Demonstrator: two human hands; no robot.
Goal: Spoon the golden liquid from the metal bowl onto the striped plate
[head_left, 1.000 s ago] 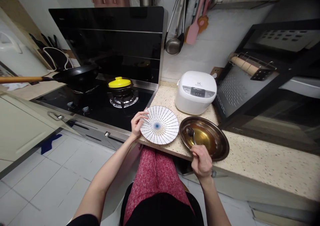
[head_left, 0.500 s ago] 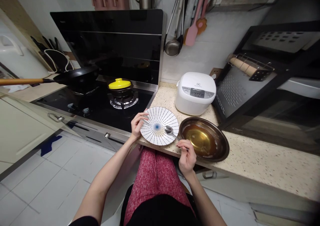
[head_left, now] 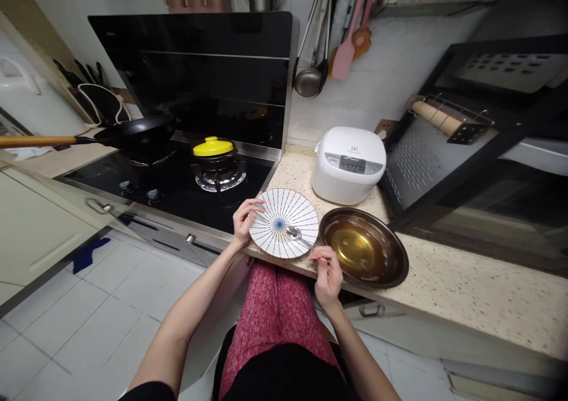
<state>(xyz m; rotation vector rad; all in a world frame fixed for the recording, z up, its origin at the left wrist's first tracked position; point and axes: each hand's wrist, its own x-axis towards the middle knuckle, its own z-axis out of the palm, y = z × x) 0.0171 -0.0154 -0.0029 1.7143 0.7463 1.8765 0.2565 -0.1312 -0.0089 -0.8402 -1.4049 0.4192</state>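
Note:
A white plate (head_left: 270, 241) with dark radiating lines and a blue centre lies at the front edge of the counter. My left hand (head_left: 243, 220) grips its left rim, fingers reaching over the edge. In my right hand (head_left: 327, 275), closed around the handle, is a metal spoon (head_left: 294, 233). The spoon's bowl is over the plate, right of its blue centre; whether it touches the surface I cannot tell. Just right of the plate stands a wide metal bowl (head_left: 397, 259), with golden-looking liquid or a shiny bottom inside.
Behind the plate and bowl is a white rice cooker (head_left: 348, 179). On the stove (head_left: 177, 194) sit a yellow-lidded pot (head_left: 213, 148) and a black wok (head_left: 137, 133), its wooden handle pointing left. A dark rack (head_left: 412, 182) borders the right side. Utensils (head_left: 308, 83) hang on the wall.
The spoon's bowl has shifted left and slightly down, closer to the plate's centre. My right hand moved a little left with it. My left hand stays on the rim.

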